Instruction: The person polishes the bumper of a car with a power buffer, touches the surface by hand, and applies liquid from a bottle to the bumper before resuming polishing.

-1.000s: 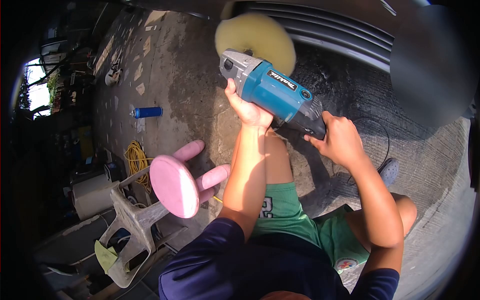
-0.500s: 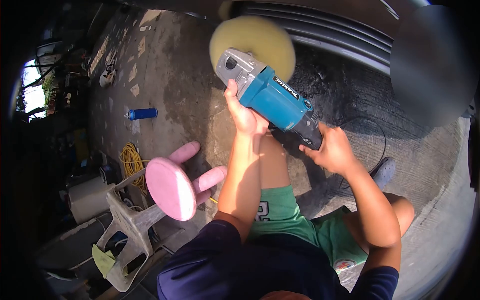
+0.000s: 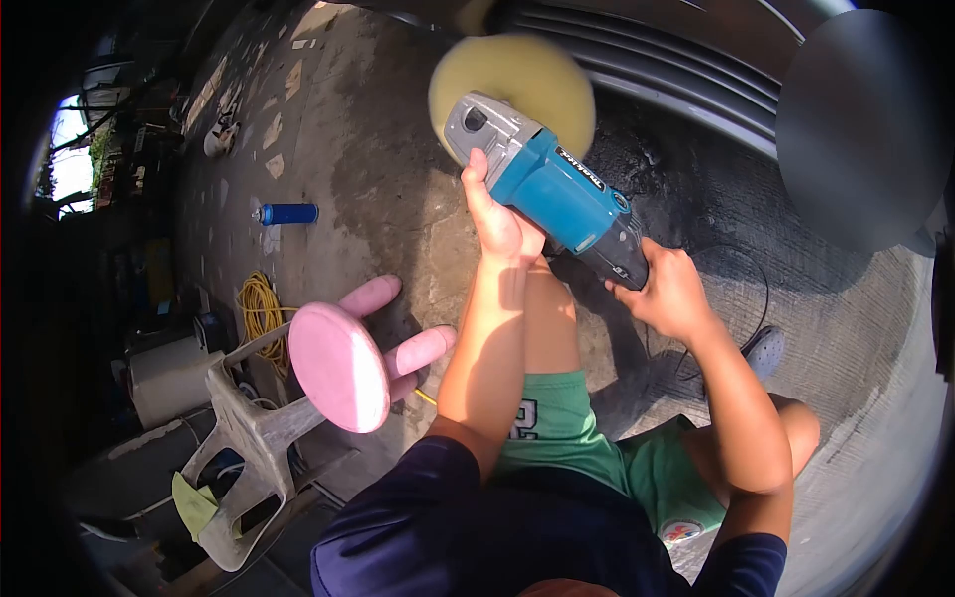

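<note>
Both hands hold a teal and silver Makita power polisher (image 3: 559,192) at a slant in front of me. My left hand (image 3: 507,227) supports the front of its body from below, thumb up along the silver gear head. Around the black rear handle my right hand (image 3: 674,292) is closed. A round yellow foam pad (image 3: 527,85), slightly blurred, sits at the polisher's head, close to the dark ribbed car panel (image 3: 657,70). Part of the pad is hidden behind the gear head.
To the left stand a pink stool (image 3: 340,368) and a dirty white plastic stool (image 3: 249,428) with a green cloth (image 3: 194,505) on it. A yellow cord coil (image 3: 261,318) and a blue bottle (image 3: 288,214) lie on the floor. A black cable (image 3: 764,298) loops at right.
The polisher and both hands have shifted slightly right in the view. Both hands keep the same hold on it.
</note>
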Demonstrator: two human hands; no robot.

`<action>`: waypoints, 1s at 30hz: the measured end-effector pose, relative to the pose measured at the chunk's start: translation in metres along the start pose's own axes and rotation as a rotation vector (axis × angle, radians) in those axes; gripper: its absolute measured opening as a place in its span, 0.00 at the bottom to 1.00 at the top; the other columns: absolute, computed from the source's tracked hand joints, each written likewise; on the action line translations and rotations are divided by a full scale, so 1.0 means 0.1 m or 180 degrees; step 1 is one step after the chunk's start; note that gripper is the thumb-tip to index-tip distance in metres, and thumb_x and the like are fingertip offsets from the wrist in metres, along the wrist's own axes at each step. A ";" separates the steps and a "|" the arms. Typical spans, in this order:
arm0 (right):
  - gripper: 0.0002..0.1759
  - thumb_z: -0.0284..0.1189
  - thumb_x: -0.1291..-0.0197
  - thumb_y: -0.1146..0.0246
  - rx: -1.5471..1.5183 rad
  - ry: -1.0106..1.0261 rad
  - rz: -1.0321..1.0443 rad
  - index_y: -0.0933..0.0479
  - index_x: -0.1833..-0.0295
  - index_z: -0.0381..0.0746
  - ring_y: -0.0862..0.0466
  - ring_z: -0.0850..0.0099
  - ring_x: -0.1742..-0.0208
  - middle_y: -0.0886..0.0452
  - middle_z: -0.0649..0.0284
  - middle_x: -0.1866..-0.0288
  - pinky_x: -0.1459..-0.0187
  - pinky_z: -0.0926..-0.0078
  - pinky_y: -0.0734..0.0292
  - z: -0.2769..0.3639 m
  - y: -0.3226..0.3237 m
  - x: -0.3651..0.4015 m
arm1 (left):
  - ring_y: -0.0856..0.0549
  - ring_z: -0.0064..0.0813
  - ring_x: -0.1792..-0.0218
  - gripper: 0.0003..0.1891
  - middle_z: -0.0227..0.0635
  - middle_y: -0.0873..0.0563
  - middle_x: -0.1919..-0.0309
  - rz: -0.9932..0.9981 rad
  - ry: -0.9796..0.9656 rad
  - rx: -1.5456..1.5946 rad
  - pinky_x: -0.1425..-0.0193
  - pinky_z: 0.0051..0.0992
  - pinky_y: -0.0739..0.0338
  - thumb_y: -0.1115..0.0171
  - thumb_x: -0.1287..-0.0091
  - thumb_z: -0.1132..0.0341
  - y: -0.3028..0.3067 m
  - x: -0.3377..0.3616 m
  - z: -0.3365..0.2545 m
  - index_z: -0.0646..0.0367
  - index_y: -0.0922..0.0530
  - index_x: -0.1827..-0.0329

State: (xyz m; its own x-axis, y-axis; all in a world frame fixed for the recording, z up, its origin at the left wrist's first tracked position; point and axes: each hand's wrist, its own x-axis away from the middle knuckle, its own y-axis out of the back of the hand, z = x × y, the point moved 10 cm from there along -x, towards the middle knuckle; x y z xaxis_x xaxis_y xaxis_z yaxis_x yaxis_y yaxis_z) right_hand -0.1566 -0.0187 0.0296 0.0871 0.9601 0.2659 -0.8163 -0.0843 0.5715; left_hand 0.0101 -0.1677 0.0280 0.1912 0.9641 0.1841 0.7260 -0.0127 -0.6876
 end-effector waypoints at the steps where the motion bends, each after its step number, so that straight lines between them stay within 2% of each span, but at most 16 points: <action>1: 0.23 0.35 0.47 0.18 0.0059 -0.0017 0.0011 0.20 0.59 0.30 0.09 0.39 0.58 0.12 0.37 0.66 0.52 0.49 0.13 -0.01 -0.02 0.00 | 0.13 0.40 0.36 0.38 0.41 0.13 0.35 0.0025 0.0044 0.0051 0.29 0.44 0.19 0.42 0.22 0.34 0.00 0.01 0.01 0.57 0.24 0.24; 3: 0.23 0.36 0.46 0.19 0.0131 -0.0049 0.0018 0.20 0.58 0.30 0.09 0.40 0.58 0.12 0.37 0.66 0.53 0.49 0.13 0.03 -0.02 0.00 | 0.14 0.38 0.36 0.37 0.40 0.13 0.36 0.0074 0.0138 0.0146 0.29 0.42 0.20 0.40 0.22 0.35 0.00 0.03 0.00 0.57 0.24 0.25; 7: 0.23 0.37 0.45 0.20 -0.0068 -0.0107 0.0084 0.18 0.56 0.28 0.07 0.42 0.59 0.12 0.38 0.67 0.54 0.51 0.13 0.18 -0.10 0.05 | 0.11 0.38 0.41 0.35 0.41 0.11 0.41 -0.0080 0.0231 0.0122 0.34 0.43 0.16 0.40 0.22 0.36 0.00 0.06 -0.13 0.57 0.22 0.28; 8: 0.23 0.37 0.44 0.20 -0.0179 -0.0130 0.0115 0.17 0.55 0.28 0.07 0.43 0.60 0.12 0.38 0.67 0.54 0.52 0.13 0.20 -0.15 0.04 | 0.09 0.38 0.48 0.33 0.40 0.09 0.47 -0.0213 0.0266 0.0129 0.39 0.42 0.13 0.40 0.22 0.36 0.00 0.04 -0.17 0.57 0.20 0.33; 12: 0.24 0.38 0.44 0.19 0.0038 -0.0232 0.0112 0.15 0.53 0.28 0.06 0.49 0.65 0.11 0.43 0.70 0.56 0.57 0.13 0.51 -0.23 -0.11 | 0.08 0.37 0.56 0.32 0.39 0.08 0.55 -0.0315 0.0378 0.0386 0.46 0.43 0.11 0.39 0.24 0.32 0.15 -0.20 -0.28 0.56 0.16 0.42; 15: 0.25 0.39 0.45 0.19 0.0118 -0.0211 -0.0083 0.14 0.53 0.29 0.06 0.50 0.66 0.10 0.45 0.70 0.57 0.59 0.13 0.65 -0.34 -0.31 | 0.09 0.32 0.58 0.33 0.34 0.10 0.57 -0.0291 0.0511 0.0531 0.51 0.38 0.12 0.38 0.26 0.30 0.28 -0.42 -0.35 0.53 0.16 0.43; 16: 0.25 0.40 0.45 0.18 0.0162 -0.0368 -0.0018 0.13 0.53 0.30 0.06 0.52 0.65 0.10 0.45 0.69 0.56 0.59 0.13 0.72 -0.36 -0.38 | 0.09 0.32 0.58 0.35 0.34 0.10 0.58 -0.0161 0.0508 0.0514 0.51 0.39 0.12 0.38 0.28 0.27 0.29 -0.50 -0.40 0.53 0.16 0.43; 19: 0.25 0.40 0.46 0.18 0.0294 -0.0272 -0.0160 0.13 0.53 0.30 0.06 0.52 0.64 0.10 0.45 0.69 0.55 0.59 0.12 0.81 -0.51 -0.57 | 0.09 0.33 0.58 0.36 0.34 0.11 0.58 -0.0217 0.0589 0.0642 0.51 0.40 0.12 0.38 0.28 0.26 0.47 -0.67 -0.47 0.53 0.16 0.44; 23: 0.25 0.39 0.47 0.19 0.0439 -0.0269 -0.0203 0.13 0.52 0.30 0.06 0.48 0.58 0.09 0.42 0.65 0.50 0.55 0.12 0.92 -0.56 -0.72 | 0.09 0.35 0.59 0.38 0.36 0.10 0.58 -0.0226 0.0303 0.0538 0.51 0.42 0.11 0.41 0.29 0.24 0.60 -0.91 -0.59 0.54 0.16 0.45; 26: 0.26 0.39 0.46 0.19 0.0721 -0.0189 -0.0176 0.13 0.51 0.30 0.07 0.45 0.55 0.09 0.40 0.63 0.48 0.53 0.13 0.99 -0.60 -0.86 | 0.08 0.42 0.57 0.41 0.42 0.10 0.59 -0.0094 0.0339 0.0764 0.46 0.47 0.11 0.45 0.27 0.22 0.55 -0.80 -0.79 0.56 0.16 0.44; 29: 0.26 0.40 0.46 0.19 0.0971 -0.0108 -0.0138 0.13 0.51 0.29 0.07 0.43 0.54 0.09 0.38 0.61 0.47 0.51 0.13 1.11 -0.61 -1.00 | 0.08 0.43 0.55 0.44 0.44 0.09 0.56 -0.0247 0.0104 0.0873 0.45 0.49 0.11 0.47 0.28 0.19 0.75 -0.90 -0.82 0.58 0.17 0.43; 30: 0.28 0.40 0.47 0.19 0.1026 -0.0202 -0.0077 0.13 0.50 0.28 0.07 0.43 0.52 0.09 0.37 0.60 0.45 0.51 0.13 1.17 -0.61 -1.05 | 0.08 0.44 0.53 0.47 0.45 0.09 0.52 -0.0169 0.0019 0.0848 0.42 0.49 0.11 0.47 0.29 0.17 0.81 -0.96 -0.82 0.59 0.18 0.39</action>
State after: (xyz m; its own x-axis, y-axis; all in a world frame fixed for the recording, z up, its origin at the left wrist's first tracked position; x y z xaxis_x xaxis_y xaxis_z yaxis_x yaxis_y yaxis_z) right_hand -0.0491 -0.1453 0.0578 0.1479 0.9451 0.2912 -0.5916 -0.1514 0.7919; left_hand 0.1044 -0.2828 0.0126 0.1620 0.9600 0.2285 0.5359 0.1088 -0.8372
